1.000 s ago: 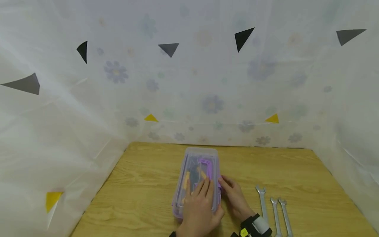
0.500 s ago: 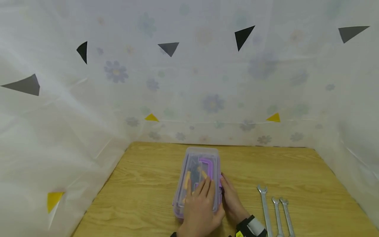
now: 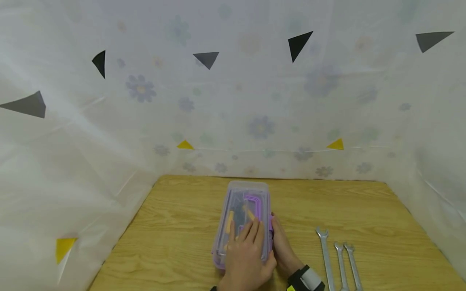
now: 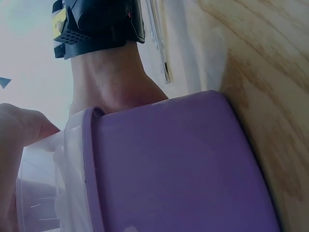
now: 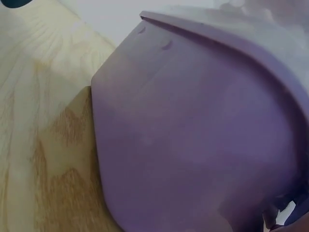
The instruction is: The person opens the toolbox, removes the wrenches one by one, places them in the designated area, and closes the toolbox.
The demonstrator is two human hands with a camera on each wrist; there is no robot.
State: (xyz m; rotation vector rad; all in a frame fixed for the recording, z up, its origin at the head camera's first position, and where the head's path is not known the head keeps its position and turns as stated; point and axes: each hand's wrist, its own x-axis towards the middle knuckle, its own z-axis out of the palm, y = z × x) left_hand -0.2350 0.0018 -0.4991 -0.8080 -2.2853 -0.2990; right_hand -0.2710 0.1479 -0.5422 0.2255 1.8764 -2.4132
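A plastic storage box (image 3: 249, 186) with a clear lid and purple base (image 4: 178, 164) stands on the table, its long side running away from me. Through the lid show tan pieces (image 3: 230, 218) and dark shapes. A purple handle (image 3: 258, 204) lies folded on top. My left hand (image 3: 244, 252) rests flat on the near part of the lid, fingers extended forward. Along the box's right side, my right hand (image 3: 285, 244) presses against the purple latch (image 3: 271, 223) with fairly straight fingers; its fingertips are partly hidden by the box. The right wrist view shows the purple wall (image 5: 193, 121) up close.
Three metal wrenches lie side by side right of the box: a longer one (image 3: 325, 254) and two shorter ones, a middle wrench (image 3: 341, 262) and an outer wrench (image 3: 352, 262). White sheeting (image 3: 233, 101) surrounds the wooden table (image 3: 182, 226) at the back and sides.
My right hand has turned more upright and closed in along the box's right side at the latch. The left hand and the box stay in place.
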